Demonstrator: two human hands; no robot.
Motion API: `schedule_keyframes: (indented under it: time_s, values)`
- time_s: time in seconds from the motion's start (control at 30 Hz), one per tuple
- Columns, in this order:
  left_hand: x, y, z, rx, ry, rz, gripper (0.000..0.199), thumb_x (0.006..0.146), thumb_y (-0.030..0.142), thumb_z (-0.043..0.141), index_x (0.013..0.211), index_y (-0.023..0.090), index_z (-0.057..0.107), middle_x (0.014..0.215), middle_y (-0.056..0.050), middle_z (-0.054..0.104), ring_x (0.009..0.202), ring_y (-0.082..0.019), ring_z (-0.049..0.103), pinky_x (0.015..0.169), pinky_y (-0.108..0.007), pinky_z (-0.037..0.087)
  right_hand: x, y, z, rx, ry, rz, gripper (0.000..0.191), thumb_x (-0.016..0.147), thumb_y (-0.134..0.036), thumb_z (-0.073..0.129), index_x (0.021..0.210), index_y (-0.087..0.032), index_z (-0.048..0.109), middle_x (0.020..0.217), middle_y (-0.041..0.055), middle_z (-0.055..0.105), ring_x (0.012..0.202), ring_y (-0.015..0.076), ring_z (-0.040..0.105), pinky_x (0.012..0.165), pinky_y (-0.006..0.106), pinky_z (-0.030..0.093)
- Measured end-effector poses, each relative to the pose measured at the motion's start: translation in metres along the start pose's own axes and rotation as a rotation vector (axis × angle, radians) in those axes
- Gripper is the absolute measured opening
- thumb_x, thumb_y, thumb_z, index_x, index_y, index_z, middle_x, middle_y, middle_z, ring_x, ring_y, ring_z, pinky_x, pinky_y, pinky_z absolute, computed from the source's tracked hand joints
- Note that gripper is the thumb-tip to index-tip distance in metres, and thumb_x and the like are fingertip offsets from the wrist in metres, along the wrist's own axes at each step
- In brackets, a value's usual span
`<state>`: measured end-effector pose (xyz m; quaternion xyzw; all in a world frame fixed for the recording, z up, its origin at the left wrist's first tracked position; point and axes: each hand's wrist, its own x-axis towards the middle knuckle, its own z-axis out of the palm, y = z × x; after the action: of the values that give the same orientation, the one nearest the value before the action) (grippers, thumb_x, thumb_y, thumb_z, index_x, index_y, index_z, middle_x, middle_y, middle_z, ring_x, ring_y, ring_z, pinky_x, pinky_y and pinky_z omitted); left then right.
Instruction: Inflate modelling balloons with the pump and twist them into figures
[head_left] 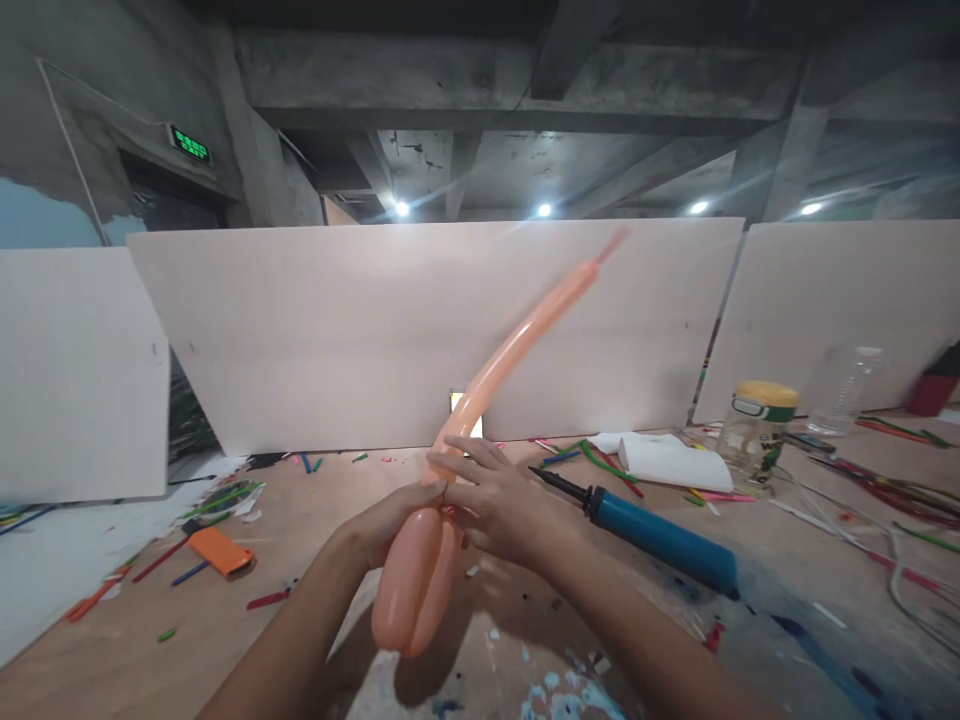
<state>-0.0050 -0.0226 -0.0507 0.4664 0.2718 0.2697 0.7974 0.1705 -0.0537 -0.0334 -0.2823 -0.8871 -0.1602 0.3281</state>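
A long peach-coloured modelling balloon (pixel 517 350) is held over the table, its lower part folded into fat loops near me. The long straight part slants up to the right and ends in a thin uninflated tip. My left hand (pixel 386 520) grips the balloon from the left where the loops meet the straight part; its fingertips are partly hidden behind the balloon. My right hand (pixel 491 500) closes on the same spot from the right, fingers across the balloon. A blue hand pump (pixel 660 535) with a black nozzle lies on the table right of my right hand.
Scraps and uninflated balloons litter the table (pixel 315 640). An orange cutter (pixel 221 551) lies left. At the right are a paper roll (pixel 671 462), a yellow-lidded jar (pixel 757 430) and a clear bottle (pixel 846 390). A pale board (pixel 337 340) stands behind.
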Motion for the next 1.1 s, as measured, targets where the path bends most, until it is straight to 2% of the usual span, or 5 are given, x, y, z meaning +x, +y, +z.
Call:
schedule_keyframes:
  time_s: [0.23, 0.33, 0.5, 0.7, 1.1]
  values:
    - [0.003, 0.002, 0.002, -0.103, 0.084, 0.082, 0.051, 0.078, 0.054, 0.055, 0.108, 0.013, 0.060, 0.084, -0.008, 0.067, 0.074, -0.020, 0.061, 0.072, -0.033, 0.046, -0.001, 0.003, 0.009, 0.010, 0.183, 0.033, 0.014, 0.086, -0.016, 0.051, 0.092, -0.017, 0.064, 0.117, 0.0101, 0.061, 0.115, 0.0205, 0.051, 0.094, 0.035, 0.045]
    - [0.001, 0.004, 0.002, -0.038, 0.129, 0.055, 0.045, 0.077, 0.050, 0.059, 0.100, 0.011, 0.063, 0.082, -0.008, 0.067, 0.076, -0.020, 0.061, 0.075, -0.031, 0.044, -0.002, 0.004, 0.007, 0.028, 0.121, 0.049, 0.011, 0.084, -0.019, 0.054, 0.088, -0.018, 0.064, 0.111, 0.0085, 0.063, 0.108, 0.0215, 0.054, 0.092, 0.040, 0.045]
    - [0.000, 0.001, -0.003, 0.056, 0.020, -0.011, 0.035, 0.077, 0.043, 0.061, 0.095, 0.013, 0.062, 0.081, -0.007, 0.068, 0.073, -0.020, 0.062, 0.073, -0.032, 0.043, -0.002, 0.003, 0.006, 0.037, -0.026, 0.009, 0.014, 0.080, -0.019, 0.057, 0.092, -0.020, 0.063, 0.123, 0.0071, 0.056, 0.123, 0.0239, 0.039, 0.100, 0.043, 0.037]
    - [0.002, -0.003, -0.008, 0.078, -0.028, -0.075, 0.040, 0.081, 0.048, 0.048, 0.088, 0.011, 0.062, 0.076, -0.010, 0.068, 0.072, -0.023, 0.063, 0.073, -0.035, 0.044, -0.001, 0.005, 0.012, 0.089, -0.053, 0.022, 0.003, 0.077, -0.018, 0.062, 0.074, -0.018, 0.062, 0.104, 0.0083, 0.062, 0.101, 0.0197, 0.050, 0.091, 0.036, 0.041]
    - [-0.001, 0.001, 0.000, 0.340, -0.076, 0.012, 0.023, 0.068, 0.020, 0.060, 0.091, 0.017, 0.061, 0.084, -0.001, 0.063, 0.077, -0.017, 0.057, 0.076, -0.031, 0.043, -0.004, -0.006, 0.001, 0.110, -0.238, 0.059, 0.013, 0.075, -0.031, 0.066, 0.083, -0.021, 0.068, 0.108, 0.0049, 0.057, 0.106, 0.0224, 0.044, 0.094, 0.036, 0.036]
